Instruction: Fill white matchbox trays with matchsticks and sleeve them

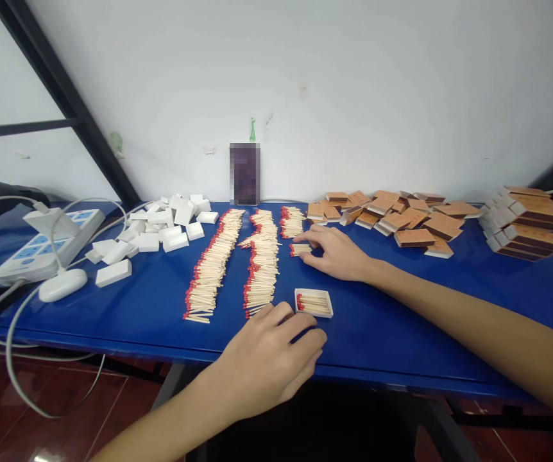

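Note:
My right hand reaches over the blue table, thumb and index finger closing around a small bundle of red-tipped matches. Just beyond lies a short row of matches. My left hand rests at the table's front edge, back upward, its fingers loosely bent and slightly apart; nothing shows in it. Close to its fingertips is a white matchbox tray with matches lying inside. Two long rows of matches, the left row and the middle row, run away from me.
White matchbox trays lie heaped at the left, beside a power strip with white cables. Orange matchbox sleeves are piled at the back right. Stacked matchboxes stand farther right. A blurred dark rectangle leans at the wall.

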The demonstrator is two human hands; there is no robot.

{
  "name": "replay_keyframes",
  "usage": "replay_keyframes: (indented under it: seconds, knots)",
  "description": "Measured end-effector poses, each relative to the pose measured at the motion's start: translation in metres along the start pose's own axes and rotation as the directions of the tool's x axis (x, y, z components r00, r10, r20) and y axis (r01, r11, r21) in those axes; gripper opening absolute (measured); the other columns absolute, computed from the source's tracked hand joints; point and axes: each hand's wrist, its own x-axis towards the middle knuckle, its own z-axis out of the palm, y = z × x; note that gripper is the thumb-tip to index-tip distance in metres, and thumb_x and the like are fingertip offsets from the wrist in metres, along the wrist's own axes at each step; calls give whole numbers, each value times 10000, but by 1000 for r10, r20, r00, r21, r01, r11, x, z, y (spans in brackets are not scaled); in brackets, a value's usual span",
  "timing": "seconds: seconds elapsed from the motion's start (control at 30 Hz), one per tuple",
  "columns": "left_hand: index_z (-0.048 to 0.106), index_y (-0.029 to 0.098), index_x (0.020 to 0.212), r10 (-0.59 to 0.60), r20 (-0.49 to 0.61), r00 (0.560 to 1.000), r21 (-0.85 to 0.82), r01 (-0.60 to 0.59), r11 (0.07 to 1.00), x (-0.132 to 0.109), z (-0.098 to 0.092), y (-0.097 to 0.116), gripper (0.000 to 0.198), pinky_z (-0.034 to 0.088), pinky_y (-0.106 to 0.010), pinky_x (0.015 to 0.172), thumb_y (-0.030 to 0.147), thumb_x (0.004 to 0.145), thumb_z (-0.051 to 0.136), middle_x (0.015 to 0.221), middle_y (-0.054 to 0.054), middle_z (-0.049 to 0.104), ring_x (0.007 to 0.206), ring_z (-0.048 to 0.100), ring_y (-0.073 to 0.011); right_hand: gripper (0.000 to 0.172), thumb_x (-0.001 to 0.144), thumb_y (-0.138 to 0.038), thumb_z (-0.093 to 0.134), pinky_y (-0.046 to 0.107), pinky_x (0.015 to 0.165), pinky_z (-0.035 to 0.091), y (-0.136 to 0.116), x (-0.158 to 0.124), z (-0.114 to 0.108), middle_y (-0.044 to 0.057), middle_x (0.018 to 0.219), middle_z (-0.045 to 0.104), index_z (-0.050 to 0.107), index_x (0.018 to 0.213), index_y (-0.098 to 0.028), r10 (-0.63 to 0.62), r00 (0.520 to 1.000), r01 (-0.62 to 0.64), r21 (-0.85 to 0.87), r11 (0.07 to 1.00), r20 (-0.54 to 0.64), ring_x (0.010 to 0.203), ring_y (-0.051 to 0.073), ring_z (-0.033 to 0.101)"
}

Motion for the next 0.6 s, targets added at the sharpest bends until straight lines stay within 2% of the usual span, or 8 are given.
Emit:
replay_keyframes:
  seconds: [0.17, 0.47, 0.6]
  knots:
    - [602, 172, 1103, 0, -9, 1000, 6, 0, 1000, 0, -1, 1, 148, 524, -376, 874, 192, 968, 545, 1136, -37, 658, 944, 565, -208, 332, 848, -406, 621, 302, 676, 376, 4, 3, 1, 30, 789, 579, 735, 1061, -179, 48, 999, -49, 70, 996, 3, 709, 175, 533]
    - [606, 168, 1116, 2, -10, 1000, -9, -3, 1000, 0, -1, 0, 162, 522, -380, 871, 185, 964, 551, 1129, -46, 661, 943, 563, -212, 300, 840, -432, 635, 274, 611, 345, 2, 6, -4, 3, 678, 537, 781, 918, -182, 52, 998, -57, 226, 973, 27, 628, 138, 465]
    - [601, 170, 1123, -4, 0, 1000, -9, 4, 1000, 0, -1, 1, 168, 522, -381, 882, 185, 965, 549, 1141, -32, 657, 949, 555, -209, 308, 850, -439, 622, 275, 577, 318, 0, 6, -7, -30, 584, 479, 785, 909, -184, 75, 994, -93, 248, 964, 82, 567, 126, 426]
